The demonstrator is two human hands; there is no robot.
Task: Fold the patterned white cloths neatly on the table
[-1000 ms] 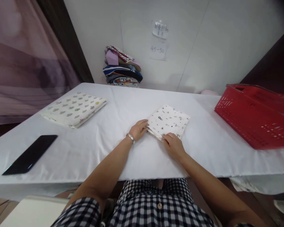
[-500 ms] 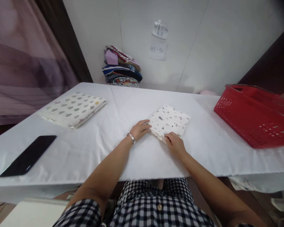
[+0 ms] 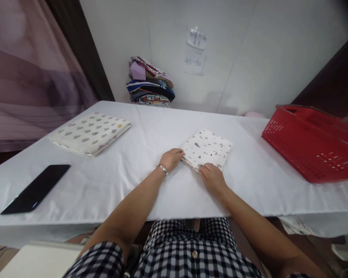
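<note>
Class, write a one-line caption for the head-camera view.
Left hand and right hand grip the near edge of a folded cloth on a white table.

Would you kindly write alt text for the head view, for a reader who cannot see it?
Both hands, left and right, grip the near edge of a small folded printed cloth on a white table. A larger folded cloth and a black phone lie to the left, a red basket to the right.

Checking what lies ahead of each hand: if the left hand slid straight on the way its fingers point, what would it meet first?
The left hand points right and slightly away; its fingertips already touch the small folded cloth, so that comes first.
</note>
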